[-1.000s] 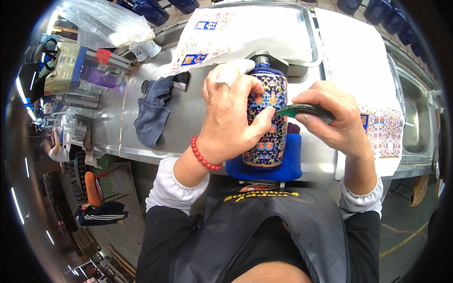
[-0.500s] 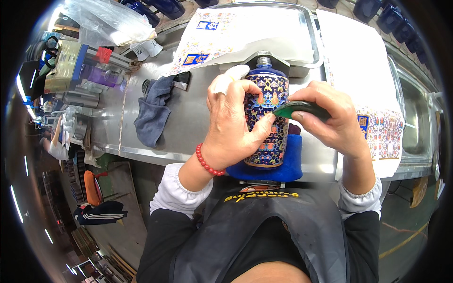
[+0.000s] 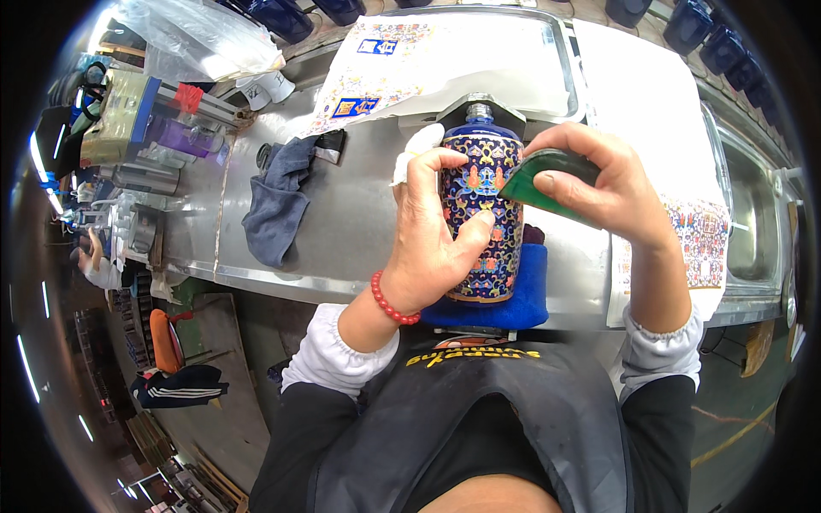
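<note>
on the steel desk (image 3: 342, 222), near its front edge, a blue bottle-shaped vase with a multicolour floral pattern (image 3: 483, 214) stands upright on a blue pad (image 3: 513, 299). left hand (image 3: 432, 231) is wrapped around the vase's left side, fingers curled over the shoulder, thumb pressed on the front of the body; closed firmly on it. a bit of white cloth (image 3: 415, 150) shows behind those fingers, can't tell if the hand is gripping it or it just sits there. red bead bracelet (image 3: 392, 301) on the left wrist. right hand (image 3: 611, 192) is pinched shut on a flat green scraper-like piece (image 3: 547, 175), its edge touching the vase's upper right side. vase neck has a bare metallic-looking top, no cap on it. behind the vase: a large white sheet with patterned decal prints (image 3: 462, 60) lying in a shallow steel tray. right of the vase: another white sheet (image 3: 658, 111) draped over the desk, patterned print at its lower end near the right wrist. left of the vase, well apart: a crumpled dark blue-grey rag (image 3: 278, 201) on the desk. far left: cluttered equipment (image 3: 128, 120) and a clear plastic bag (image 3: 184, 34). steel sink (image 3: 753, 214) at the right end. person wears a dark apron over white sleeves.
</note>
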Demonstrator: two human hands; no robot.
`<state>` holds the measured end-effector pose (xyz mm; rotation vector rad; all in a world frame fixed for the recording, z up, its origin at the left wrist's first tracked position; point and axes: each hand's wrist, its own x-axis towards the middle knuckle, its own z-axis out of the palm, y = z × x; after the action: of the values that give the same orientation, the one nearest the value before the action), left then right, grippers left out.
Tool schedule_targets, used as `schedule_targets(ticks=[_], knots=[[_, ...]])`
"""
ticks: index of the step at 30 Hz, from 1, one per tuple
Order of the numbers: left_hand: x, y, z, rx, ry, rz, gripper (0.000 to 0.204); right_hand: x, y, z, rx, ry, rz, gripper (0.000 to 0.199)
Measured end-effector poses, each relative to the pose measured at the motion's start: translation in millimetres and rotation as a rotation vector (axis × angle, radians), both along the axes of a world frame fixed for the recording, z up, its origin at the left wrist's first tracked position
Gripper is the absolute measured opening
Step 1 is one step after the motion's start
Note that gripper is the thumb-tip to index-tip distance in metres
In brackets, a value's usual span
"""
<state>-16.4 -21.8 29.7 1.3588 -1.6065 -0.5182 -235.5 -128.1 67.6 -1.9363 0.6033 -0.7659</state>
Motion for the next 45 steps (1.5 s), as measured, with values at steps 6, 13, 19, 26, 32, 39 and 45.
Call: schedule_targets(ticks=[6,13,19,26,32,39,45], knots=[[-2,2,0,0.017,0.002,0.004,0.057,7,-30,10,0.06,0.068,0.223,0.027],[-3,-1,-2,0.052,0.133,-0.016,0.06,19,-45,16,0.006,0.111,0.333,0.029],[-1,0,-4,0.028,0.079,-0.014,0.057,18,-46,15,-0.027,0.101,0.363,0.03],[3,-5,-3,0.01,0.104,-0.032,0.056,13,-40,11,0.01,0.075,0.341,0.027],[2,-6,1,-0.007,-0.031,-0.005,0.057,8,-35,10,0.006,0.061,0.325,0.026],[0,-9,2,-0.056,-0.019,-0.004,0.056,6,-33,9,-0.03,0.016,0.362,0.024],[1,-6,4,0.001,-0.053,0.017,0.055,4,-33,14,0.022,0.032,0.367,0.024]])
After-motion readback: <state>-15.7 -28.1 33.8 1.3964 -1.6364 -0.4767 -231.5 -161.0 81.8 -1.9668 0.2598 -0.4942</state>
